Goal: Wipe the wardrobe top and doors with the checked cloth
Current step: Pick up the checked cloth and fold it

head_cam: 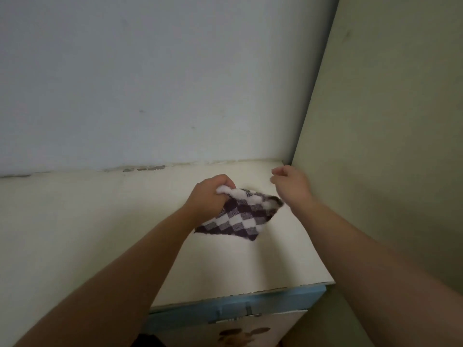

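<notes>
Checked cloth (238, 216) is gripped at one corner by left hand (209, 196) fingers above wardrobe top (100, 221). Right hand (290, 186) fingers are curled loosely, empty. Likely soft, limp, light: better wadded.

Home setting, likely a bedroom corner. Cream wardrobe top (250, 261) set tight against a pale painted wall (150, 83), with a second wall (388, 121) close on the right. Chipped paint along the back edge, a worn light-blue front rim (238, 300), and below it a door (278, 326) bearing a cartoon picture (244, 333).
</notes>
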`<state>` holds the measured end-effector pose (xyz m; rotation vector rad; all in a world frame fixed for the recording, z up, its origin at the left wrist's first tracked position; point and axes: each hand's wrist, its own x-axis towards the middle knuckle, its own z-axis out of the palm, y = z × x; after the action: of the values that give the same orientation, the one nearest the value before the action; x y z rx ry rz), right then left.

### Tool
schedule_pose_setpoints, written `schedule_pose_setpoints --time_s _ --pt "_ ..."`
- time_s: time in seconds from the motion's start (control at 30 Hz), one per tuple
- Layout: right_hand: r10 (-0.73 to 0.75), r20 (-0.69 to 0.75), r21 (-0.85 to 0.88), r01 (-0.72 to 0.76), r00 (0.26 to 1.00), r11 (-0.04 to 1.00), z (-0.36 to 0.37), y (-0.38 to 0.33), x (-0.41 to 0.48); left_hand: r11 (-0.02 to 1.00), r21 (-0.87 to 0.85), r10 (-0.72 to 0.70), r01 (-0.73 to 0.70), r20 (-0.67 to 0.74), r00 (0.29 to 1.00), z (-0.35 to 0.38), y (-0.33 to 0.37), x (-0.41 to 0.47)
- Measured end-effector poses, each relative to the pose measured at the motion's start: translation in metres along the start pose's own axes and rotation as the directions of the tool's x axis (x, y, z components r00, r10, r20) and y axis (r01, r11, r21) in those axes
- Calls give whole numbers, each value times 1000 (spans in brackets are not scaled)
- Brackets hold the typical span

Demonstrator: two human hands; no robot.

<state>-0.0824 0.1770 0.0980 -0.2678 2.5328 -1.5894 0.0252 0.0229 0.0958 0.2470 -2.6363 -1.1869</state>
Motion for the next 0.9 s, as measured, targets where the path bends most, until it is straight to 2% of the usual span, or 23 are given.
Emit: schedule_pose_setpoints --time_s 0.1,0.2,0.3,0.47,0.6,0.7,0.73,0.83,0.9 --pt "50 65 157 -59 997 986 -19 -20 -11 987 -163 -24 15 -55 998 -24 29 -9" --pt "67 317 155 -122 946 980 -36 -37 -27 937 -348 -92 44 -124 988 -46 56 -13" --pt "-42 444 163 -35 895 986 -42 -56 -44 857 -514 -111 22 -143 984 -61 79 -18" --pt "-318 417 352 171 852 920 -46 -99 -70 673 -739 -126 -24 -147 981 -70 114 -27" --pt "-435 386 485 222 814 846 -56 -130 -85 575 -817 -189 -40 -180 965 -85 135 -29" --pt "-492 404 561 217 771 799 -63 -155 -95 507 -862 -177 11 -91 980 -100 154 -33" --pt "-507 414 579 211 756 787 -66 -165 -98 502 -864 -174 40 -55 983 -107 161 -36" --pt "-545 451 646 163 707 746 -70 -182 -101 507 -861 -89 -20 -76 993 -122 169 -40" --pt "-556 435 650 180 708 738 -73 -190 -104 522 -853 -51 -32 -68 996 -128 178 -44"
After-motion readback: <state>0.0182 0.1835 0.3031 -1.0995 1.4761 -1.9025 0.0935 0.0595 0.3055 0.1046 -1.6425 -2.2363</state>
